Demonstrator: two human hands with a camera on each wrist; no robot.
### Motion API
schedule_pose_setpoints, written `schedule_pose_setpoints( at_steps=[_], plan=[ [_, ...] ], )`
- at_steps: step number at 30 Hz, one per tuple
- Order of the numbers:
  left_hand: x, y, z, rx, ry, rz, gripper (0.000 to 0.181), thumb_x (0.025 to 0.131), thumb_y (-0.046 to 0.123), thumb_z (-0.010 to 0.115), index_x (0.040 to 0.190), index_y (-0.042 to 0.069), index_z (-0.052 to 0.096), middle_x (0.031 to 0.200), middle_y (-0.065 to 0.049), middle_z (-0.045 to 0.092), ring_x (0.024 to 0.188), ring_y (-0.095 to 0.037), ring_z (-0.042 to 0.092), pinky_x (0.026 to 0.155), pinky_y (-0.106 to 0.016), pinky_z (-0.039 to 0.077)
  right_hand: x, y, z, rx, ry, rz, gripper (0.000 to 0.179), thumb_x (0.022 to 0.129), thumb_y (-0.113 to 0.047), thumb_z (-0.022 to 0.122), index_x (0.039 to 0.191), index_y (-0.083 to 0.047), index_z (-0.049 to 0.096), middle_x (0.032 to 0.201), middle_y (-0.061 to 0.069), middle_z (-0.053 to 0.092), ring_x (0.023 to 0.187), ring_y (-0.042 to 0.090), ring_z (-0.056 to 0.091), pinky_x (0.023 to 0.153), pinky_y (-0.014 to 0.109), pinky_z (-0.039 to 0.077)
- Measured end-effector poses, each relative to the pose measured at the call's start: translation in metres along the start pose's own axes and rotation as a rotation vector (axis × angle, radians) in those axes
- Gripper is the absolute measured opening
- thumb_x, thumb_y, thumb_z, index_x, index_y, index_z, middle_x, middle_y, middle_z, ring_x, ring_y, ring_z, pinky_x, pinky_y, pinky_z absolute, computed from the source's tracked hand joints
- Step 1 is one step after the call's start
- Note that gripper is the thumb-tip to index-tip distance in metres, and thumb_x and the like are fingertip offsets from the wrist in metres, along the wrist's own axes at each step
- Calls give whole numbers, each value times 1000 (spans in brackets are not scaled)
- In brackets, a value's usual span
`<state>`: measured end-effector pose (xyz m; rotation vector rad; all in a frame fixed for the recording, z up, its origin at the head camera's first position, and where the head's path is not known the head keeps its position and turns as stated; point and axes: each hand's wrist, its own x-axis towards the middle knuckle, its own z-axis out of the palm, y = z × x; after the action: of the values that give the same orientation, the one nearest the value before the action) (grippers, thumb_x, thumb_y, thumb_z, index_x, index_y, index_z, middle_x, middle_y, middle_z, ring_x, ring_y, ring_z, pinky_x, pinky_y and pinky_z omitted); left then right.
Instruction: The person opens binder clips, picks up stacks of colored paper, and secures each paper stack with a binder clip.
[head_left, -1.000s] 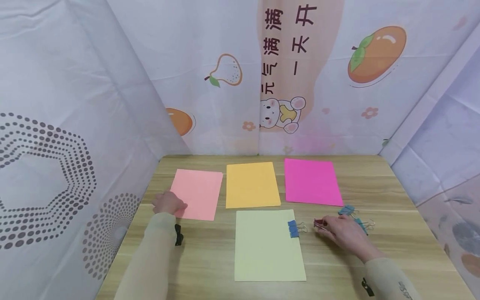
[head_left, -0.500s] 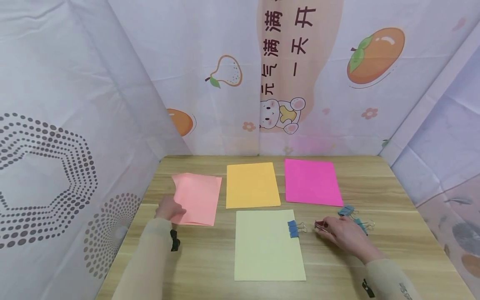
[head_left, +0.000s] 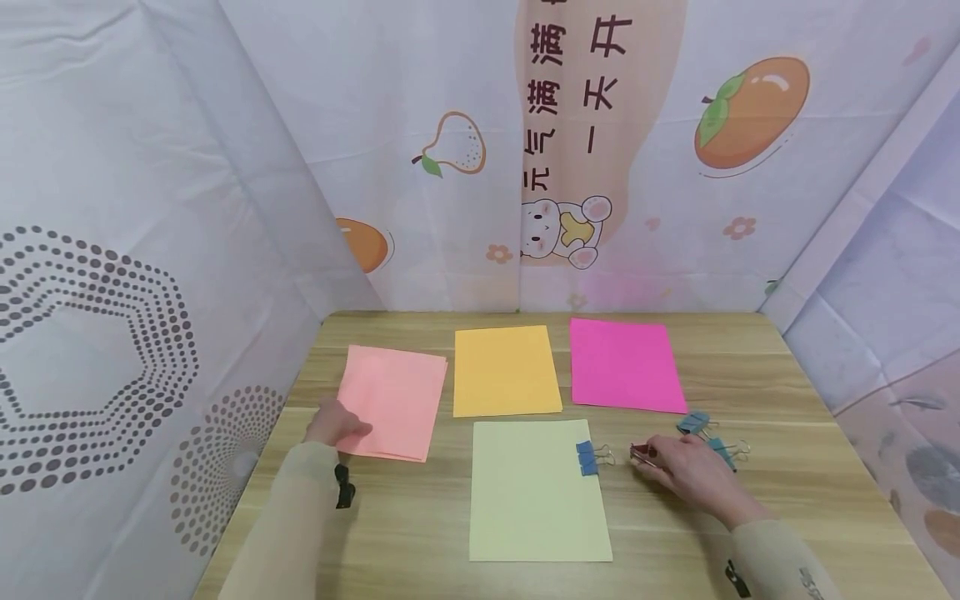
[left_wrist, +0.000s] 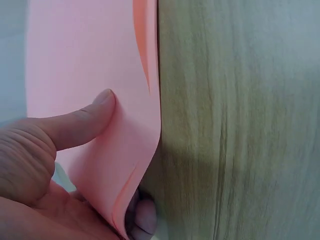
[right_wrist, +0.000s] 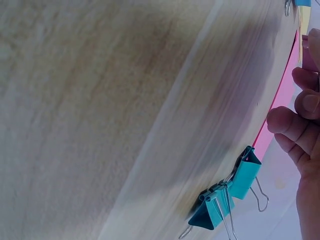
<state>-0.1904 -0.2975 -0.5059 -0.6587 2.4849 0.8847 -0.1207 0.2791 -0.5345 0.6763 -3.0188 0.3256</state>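
Left grip (head_left: 333, 423) pinched, thumb (left_wrist: 82, 125) uppermost; right grip (head_left: 681, 467) pinched.

I wear long, pale cream sleeves: the left sleeve (head_left: 288, 517) is plain, the right sleeve (head_left: 776, 554) carries a small dark grey print (head_left: 811, 582), too blurred for me to read. A small black fitting (head_left: 344, 486) shows beside the left one, a similar black piece (head_left: 737, 578) beside the right. My left hand (head_left: 333, 423) and right hand (head_left: 690, 468) are bare; fine creases line the base of my left thumb (left_wrist: 82, 127).
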Motion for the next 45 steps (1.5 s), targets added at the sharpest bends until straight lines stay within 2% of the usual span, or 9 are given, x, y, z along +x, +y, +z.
schedule_pose_setpoints(
  at_steps=[4,10,14,17,24,27,29,35,45],
  plan=[
    [3,-5,0,-31,-41,-10,121,91,19,74,146,-17,-27,151,-49,18,144,-60,21,118,-63,24,-1,1,1,0,9,-5,23,94,-42,73,90,-23,61,70,-20,55,61,0,40,76,37,46],
    [2,-10,-4,-24,-75,33,124,91,24,76,146,-18,-27,150,-48,24,145,-60,16,120,-63,19,-1,3,4,2,16,-13,23,93,-42,73,90,-23,61,69,-21,53,61,-1,44,80,41,48],
    [0,-9,-7,-24,-78,37,119,94,33,70,148,-18,-23,156,-46,11,147,-59,10,120,-64,16,-2,3,4,6,12,-10,23,94,-42,73,90,-23,60,69,-22,51,62,0,43,79,41,48],
    [-1,-7,-9,-23,-65,28,104,98,35,58,151,-19,-13,157,-45,4,147,-58,10,121,-64,16,-3,2,4,8,18,-11,23,93,-42,74,89,-24,60,69,-22,51,62,0,44,78,40,48],
    [-2,-4,-11,60,54,51,57,96,16,42,136,-24,36,135,-43,43,116,-49,48,107,-56,41,-4,3,4,16,16,-3,24,93,-43,73,90,-24,60,72,-22,54,64,0,48,79,40,48],
    [-3,-6,-12,94,83,93,44,90,8,43,121,-23,50,118,-39,55,96,-42,51,86,-50,47,-4,3,4,14,9,-1,25,93,-44,73,90,-24,59,71,-21,52,62,0,45,77,39,47],
    [-4,-7,-14,94,84,110,43,88,6,44,120,-22,54,118,-40,57,97,-43,54,87,-50,49,-4,4,4,12,5,2,26,93,-44,73,89,-24,58,70,-21,49,62,1,42,75,38,46],
    [2,-14,-15,-47,37,70,51,96,8,48,139,-20,42,142,-42,43,128,-53,47,108,-61,41,-3,3,3,12,-7,7,26,94,-45,72,89,-23,58,69,-21,48,62,2,40,74,37,45],
    [10,-27,-16,-265,-6,115,50,100,10,55,142,-15,42,141,-37,46,118,-42,59,97,-51,53,-2,0,-1,22,5,-7,25,93,-44,73,90,-23,59,69,-21,49,62,1,41,72,36,45]
  ],
)
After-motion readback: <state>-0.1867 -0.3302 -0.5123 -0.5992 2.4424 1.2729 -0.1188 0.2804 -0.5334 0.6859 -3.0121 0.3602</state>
